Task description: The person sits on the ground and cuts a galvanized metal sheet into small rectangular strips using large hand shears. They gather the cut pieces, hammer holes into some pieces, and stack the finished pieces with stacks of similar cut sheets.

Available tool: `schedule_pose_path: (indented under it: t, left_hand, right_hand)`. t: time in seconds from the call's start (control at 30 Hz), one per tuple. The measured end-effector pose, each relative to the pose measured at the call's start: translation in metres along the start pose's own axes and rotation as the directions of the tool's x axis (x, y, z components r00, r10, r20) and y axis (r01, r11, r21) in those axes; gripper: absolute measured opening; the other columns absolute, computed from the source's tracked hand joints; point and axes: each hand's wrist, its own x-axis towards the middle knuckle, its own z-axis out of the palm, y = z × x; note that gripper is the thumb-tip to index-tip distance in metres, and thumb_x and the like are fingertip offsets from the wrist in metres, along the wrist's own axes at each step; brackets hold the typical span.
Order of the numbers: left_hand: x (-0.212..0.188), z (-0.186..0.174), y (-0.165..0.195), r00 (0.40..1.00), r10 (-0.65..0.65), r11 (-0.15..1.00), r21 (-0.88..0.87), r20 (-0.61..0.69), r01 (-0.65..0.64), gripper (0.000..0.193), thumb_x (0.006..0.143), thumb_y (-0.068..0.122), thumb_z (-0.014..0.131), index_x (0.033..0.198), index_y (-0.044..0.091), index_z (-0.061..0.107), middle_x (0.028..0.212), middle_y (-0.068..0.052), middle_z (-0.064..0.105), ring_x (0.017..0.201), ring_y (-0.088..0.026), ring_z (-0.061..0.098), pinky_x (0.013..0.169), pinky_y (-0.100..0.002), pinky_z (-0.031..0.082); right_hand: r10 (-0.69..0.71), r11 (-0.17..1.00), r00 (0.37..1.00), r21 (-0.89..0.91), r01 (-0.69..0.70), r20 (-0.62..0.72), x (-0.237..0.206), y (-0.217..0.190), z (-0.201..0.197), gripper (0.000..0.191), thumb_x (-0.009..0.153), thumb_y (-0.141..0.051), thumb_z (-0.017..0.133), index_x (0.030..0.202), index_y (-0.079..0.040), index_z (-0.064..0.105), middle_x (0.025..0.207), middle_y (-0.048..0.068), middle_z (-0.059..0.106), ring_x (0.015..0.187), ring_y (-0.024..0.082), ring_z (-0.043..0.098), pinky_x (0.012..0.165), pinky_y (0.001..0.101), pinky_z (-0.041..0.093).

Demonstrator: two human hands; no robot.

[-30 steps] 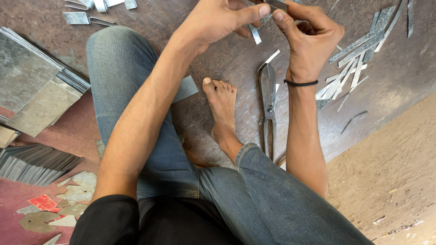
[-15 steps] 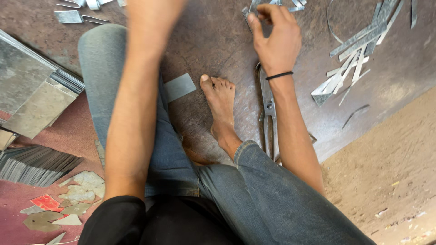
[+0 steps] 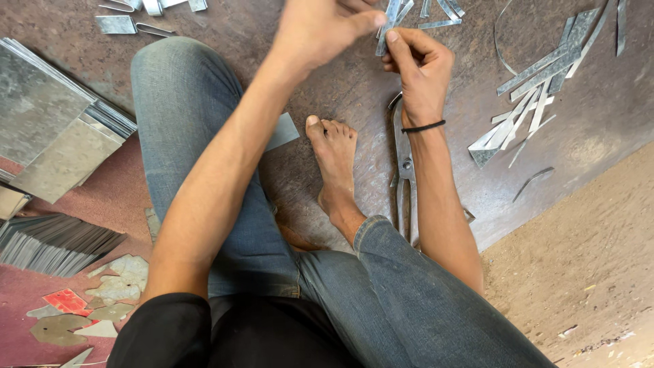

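No packages, labels, signs or screens in view

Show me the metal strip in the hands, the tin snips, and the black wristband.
metal strip [image 3: 386, 31], head view, its middle.
tin snips [image 3: 406, 167], head view, the pivot.
black wristband [image 3: 422, 127], head view, top of band.

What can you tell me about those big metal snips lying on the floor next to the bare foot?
The tin snips look like plain grey steel, dull and worn. They lie flat on the dark floor, blades pointing away from the person, two long handles running back toward the right knee. The pivot sits about midway. The right forearm passes over them and hides part of one handle and the blade tips, so whether the blades are closed is unclear. The bare foot lies beside them, apart. Neither hand touches them.
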Motion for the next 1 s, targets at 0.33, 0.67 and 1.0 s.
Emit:
schedule_pose_path:
  t: [0.33,0.67,1.0]
  left_hand:
    - [0.002,0.011,0.008,0.919,-0.393,0.907,-0.153,0.024,0.392,0.019,0.092,0.025,0.081,0.089,0.006,0.078,0.074,-0.001,0.079,0.065,-0.007,0.078,0.057,-0.022,0.065]
    - [-0.006,0.009,0.000,0.962,-0.249,0.966,0.096,0.113,0.239,0.018,0.091,0.017,0.078,0.080,0.004,0.071,0.067,-0.002,0.073,0.059,-0.009,0.075,0.053,-0.025,0.061]
    - [-0.002,0.001,-0.002,0.934,-0.186,0.911,-0.303,0.307,0.281,0.026,0.106,0.033,0.070,0.116,0.009,0.074,0.104,-0.004,0.079,0.094,-0.014,0.079,0.073,-0.030,0.065]
  right_hand:
    - [-0.392,0.706,0.912,-0.598,0.381,0.118,-0.005,-0.042,0.010,0.049,0.094,-0.028,0.093,0.127,-0.002,0.068,0.108,0.008,0.070,0.093,0.016,0.066,0.076,0.0308,0.054]
    - [-0.469,0.259,0.750,-0.739,0.621,0.466,-0.005,-0.069,-0.004,0.081,0.069,-0.024,0.095,0.141,-0.008,0.062,0.138,0.010,0.060,0.131,0.032,0.051,0.109,0.0469,0.043]
    - [-0.414,0.790,0.906,-0.460,0.405,0.086,-0.005,-0.073,-0.006,0.030,0.088,-0.007,0.095,0.114,-0.007,0.081,0.103,0.005,0.079,0.093,0.015,0.066,0.077,0.0286,0.052]
